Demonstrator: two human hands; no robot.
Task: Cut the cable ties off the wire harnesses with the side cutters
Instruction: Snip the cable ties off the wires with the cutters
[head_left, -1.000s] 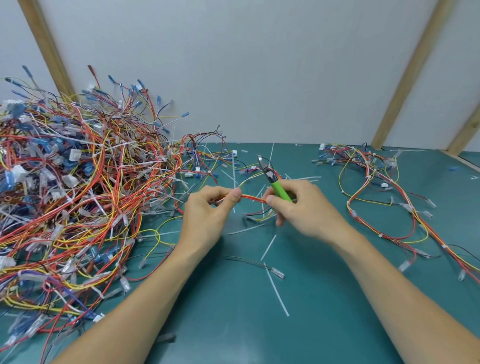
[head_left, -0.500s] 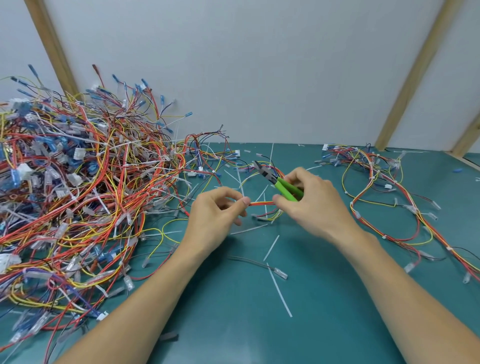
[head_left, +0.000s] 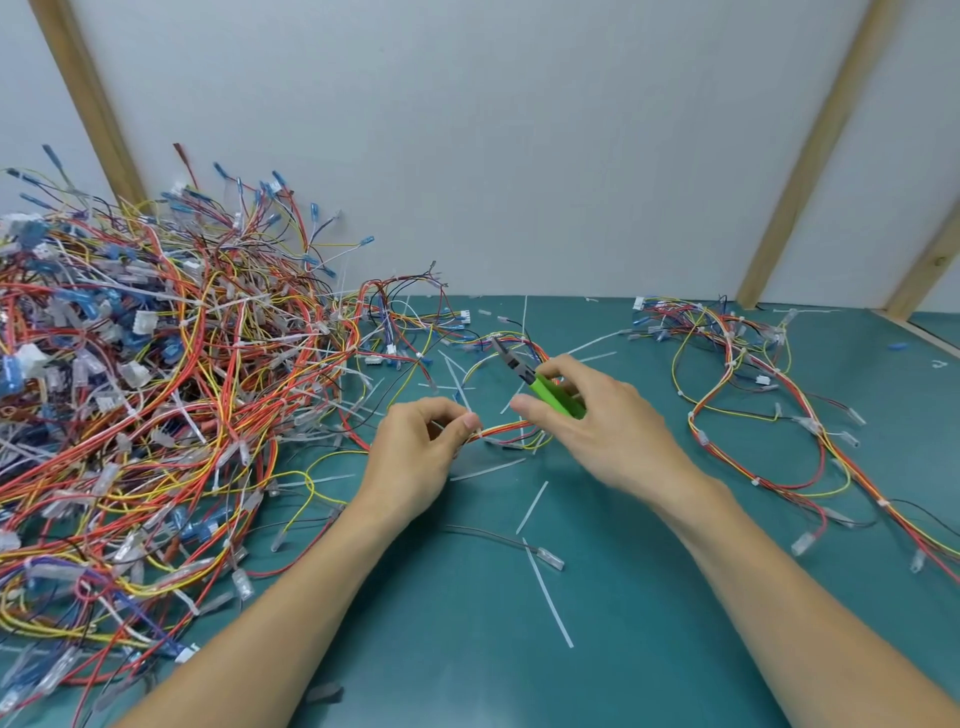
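My left hand (head_left: 415, 452) pinches a red, orange and yellow wire harness (head_left: 501, 431) between thumb and fingers at mid table. My right hand (head_left: 597, 421) grips the green-handled side cutters (head_left: 540, 382), whose dark jaws point up and left, away from the pinched wires. The harness runs from my left fingertips to under my right hand. Whether a cable tie sits on the stretch between my hands I cannot tell.
A big tangled heap of wire harnesses (head_left: 145, 415) fills the left of the teal table (head_left: 467, 649). A smaller spread of harnesses (head_left: 753, 405) lies on the right. Cut white ties (head_left: 548, 597) are scattered over the middle. A wall with wooden battens stands behind.
My right hand has let go of the wire and drawn right, the cutters now tilting further left. My left hand keeps its pinch and has shifted slightly right.
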